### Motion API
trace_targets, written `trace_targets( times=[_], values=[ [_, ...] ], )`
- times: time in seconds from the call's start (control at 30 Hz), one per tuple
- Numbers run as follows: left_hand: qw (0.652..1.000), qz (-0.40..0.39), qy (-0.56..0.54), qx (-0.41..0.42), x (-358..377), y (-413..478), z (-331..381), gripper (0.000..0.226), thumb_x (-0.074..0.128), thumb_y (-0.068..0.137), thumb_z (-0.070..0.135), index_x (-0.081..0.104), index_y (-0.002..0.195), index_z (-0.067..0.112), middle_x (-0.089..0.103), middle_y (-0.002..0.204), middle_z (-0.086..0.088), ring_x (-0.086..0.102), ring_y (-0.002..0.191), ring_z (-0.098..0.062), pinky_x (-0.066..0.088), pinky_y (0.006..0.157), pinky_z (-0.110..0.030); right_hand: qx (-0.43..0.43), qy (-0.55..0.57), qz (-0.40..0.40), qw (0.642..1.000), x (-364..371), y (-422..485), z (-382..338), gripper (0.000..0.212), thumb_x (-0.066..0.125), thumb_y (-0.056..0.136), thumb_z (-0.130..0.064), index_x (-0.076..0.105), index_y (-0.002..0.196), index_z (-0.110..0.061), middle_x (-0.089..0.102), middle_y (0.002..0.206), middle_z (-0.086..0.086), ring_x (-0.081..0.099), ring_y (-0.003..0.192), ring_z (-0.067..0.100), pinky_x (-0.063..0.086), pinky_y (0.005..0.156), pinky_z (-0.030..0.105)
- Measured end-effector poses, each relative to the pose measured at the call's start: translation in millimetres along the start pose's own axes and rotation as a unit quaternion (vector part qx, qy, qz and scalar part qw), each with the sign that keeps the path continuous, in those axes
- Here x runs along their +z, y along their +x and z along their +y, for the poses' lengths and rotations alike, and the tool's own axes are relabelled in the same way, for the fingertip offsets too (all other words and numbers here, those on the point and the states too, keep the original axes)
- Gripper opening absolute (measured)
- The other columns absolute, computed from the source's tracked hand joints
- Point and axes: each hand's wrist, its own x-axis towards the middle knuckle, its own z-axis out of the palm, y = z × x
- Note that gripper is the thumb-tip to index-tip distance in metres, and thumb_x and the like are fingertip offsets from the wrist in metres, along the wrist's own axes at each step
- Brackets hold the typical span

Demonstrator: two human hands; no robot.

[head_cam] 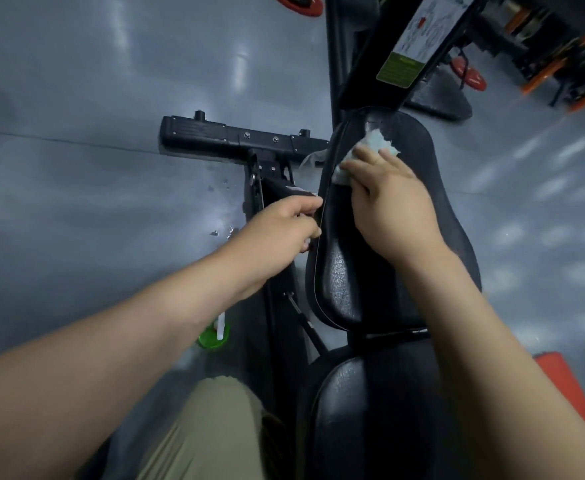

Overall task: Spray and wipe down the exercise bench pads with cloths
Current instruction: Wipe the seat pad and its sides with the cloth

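1. The upper bench pad (339, 282) runs down the centre-right of the frame. It is black textured vinyl with a piped seam along its left edge. The lower bench pad (360, 410) sits just below it at bottom centre.
2. The right hand (388, 199) lies flat on a pale blue cloth (381, 142), fingers spread and fairly straight. It presses the cloth onto the pad's upper end rather than clutching it.
3. The left hand (280, 230) is curled round the pad's left edge at mid-frame, thumb and fingers pinching the rim, apparently to steady it.
4. The cloth looks thin, soft and limp, likely to bunch, so a broad palm keeps it spread. The vinyl is probably firm over foam and slick where wet. The rim seems the surest place to grip.
5. A green bottle (215, 336) with a white nozzle, likely the sprayer, stands on the grey floor (76, 168) at lower centre-left, partly hidden by the left forearm.
6. Droplets dot the floor near the black frame foot (228, 136).
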Motion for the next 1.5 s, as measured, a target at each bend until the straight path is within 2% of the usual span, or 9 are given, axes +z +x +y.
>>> trace_targets(
  times=[0.1,0.3,0.5,0.63,0.77,1.0,1.23,1.33,1.5],
  values=[
    [1.000,-0.016,-0.015,-0.015,-4,-6,-2,0.058,0.061,0.084,0.019,0.057,0.141,0.029,0.060,0.129,0.010,0.063,0.112,-0.005,0.048,0.109,-0.032,0.013,-0.006,-0.021,1.000,3,-13,-3,0.037,0.049,0.100,-0.012,0.068,0.131,-0.018,0.057,0.147,0.000,0.042,0.143,0.035,0.034,0.116,0.037],
    [0.998,-0.022,-0.044,-0.027,-10,-9,0,0.047,0.054,0.097,0.005,0.058,0.142,0.021,0.061,0.128,0.011,0.060,0.116,-0.001,0.052,0.106,-0.034,-0.009,-0.021,-0.047,0.999,4,39,-2,0.040,0.043,0.101,-0.019,0.065,0.135,-0.021,0.054,0.149,-0.005,0.039,0.144,0.032,0.042,0.111,0.050],
    [0.998,-0.052,-0.006,-0.020,-14,-8,5,0.052,0.056,0.096,0.010,0.054,0.146,0.026,0.056,0.129,0.019,0.058,0.113,0.007,0.053,0.101,-0.025,-0.028,-0.050,-0.039,0.998,0,11,4,0.036,0.051,0.103,-0.019,0.063,0.138,-0.019,0.056,0.148,0.001,0.042,0.144,0.031,0.036,0.118,0.039],
    [0.998,-0.057,0.014,-0.016,-16,-10,5,0.053,0.058,0.095,0.012,0.055,0.145,0.029,0.054,0.145,0.015,0.056,0.120,0.002,0.053,0.104,-0.032,-0.029,-0.028,-0.040,0.998,1,51,9,0.035,0.048,0.103,-0.018,0.065,0.134,-0.017,0.059,0.145,0.003,0.048,0.138,0.033,0.040,0.115,0.043],
    [0.998,-0.055,0.032,-0.015,-16,-14,7,0.055,0.057,0.095,0.014,0.053,0.147,0.032,0.051,0.146,0.019,0.056,0.115,0.006,0.055,0.099,-0.032,-0.028,-0.026,-0.031,0.999,-1,59,6,0.033,0.049,0.102,-0.014,0.068,0.130,-0.014,0.061,0.141,0.005,0.050,0.133,0.035,0.037,0.111,0.036],
    [0.997,-0.063,0.031,-0.023,-17,-17,6,0.055,0.056,0.095,0.013,0.052,0.146,0.034,0.056,0.139,0.021,0.062,0.103,0.008,0.057,0.091,-0.026,-0.038,-0.031,-0.043,0.998,-2,-16,1,0.037,0.057,0.096,-0.009,0.068,0.130,-0.017,0.062,0.141,0.001,0.048,0.140,0.031,0.042,0.114,0.042],
    [0.998,-0.047,0.022,-0.028,-17,-13,5,0.049,0.054,0.096,0.009,0.057,0.141,0.028,0.059,0.135,0.013,0.067,0.103,-0.008,0.059,0.094,-0.033,-0.010,-0.031,-0.061,0.998,4,28,5,0.042,0.046,0.101,-0.017,0.061,0.140,-0.021,0.050,0.153,0.000,0.033,0.150,0.027,0.029,0.121,0.036],
    [0.998,-0.049,0.026,-0.028,-17,-11,3,0.051,0.053,0.096,0.008,0.056,0.143,0.027,0.060,0.134,0.011,0.067,0.104,-0.009,0.059,0.094,-0.034,-0.022,-0.025,-0.059,0.998,-2,-2,-2,0.041,0.051,0.098,-0.012,0.065,0.135,-0.019,0.057,0.147,0.000,0.039,0.146,0.030,0.037,0.118,0.040],
    [0.997,-0.051,0.024,-0.042,-21,-9,0,0.042,0.052,0.097,0.010,0.062,0.135,0.025,0.068,0.116,0.006,0.069,0.103,-0.009,0.058,0.096,-0.037,-0.044,-0.008,-0.049,0.998,-12,-52,-7,0.034,0.056,0.099,-0.014,0.068,0.130,-0.018,0.062,0.140,-0.001,0.048,0.140,0.025,0.040,0.112,0.033]
  ],
)
